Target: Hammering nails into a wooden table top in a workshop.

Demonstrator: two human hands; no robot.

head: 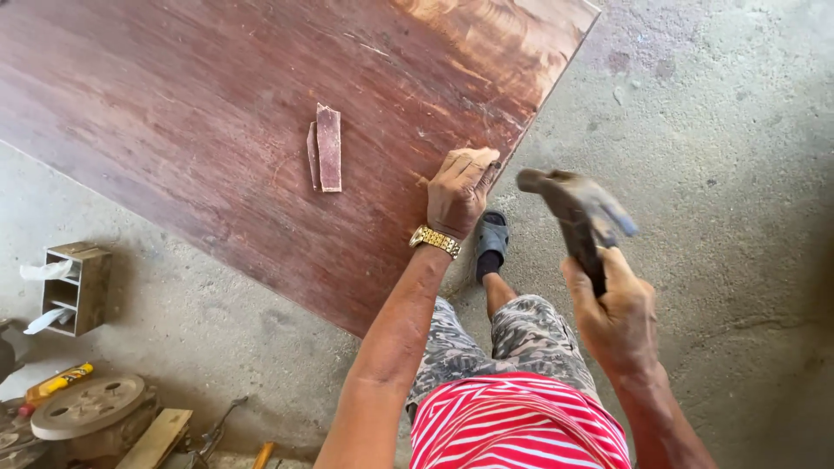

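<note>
The right hand (617,317) grips a raised hammer (578,217) at 3 o'clock, poised over the board (200,122) edge, where the left hand (459,189) pinches something small (perhaps a nail, too small to tell) to steady it, 2 offcuts (326,149) lying at 11 o'clock.

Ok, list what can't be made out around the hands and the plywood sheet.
- Hammer, head view: its head is motion-blurred, so its shape is unclear.
- Under the left hand: whether the fingers pinch a nail at the plywood sheet edge is hidden by the hand itself.
- Plywood sheet: its far side is cut off by the top and left frame edges.
- Tools at bottom left: partly cropped, too small to identify.
</note>
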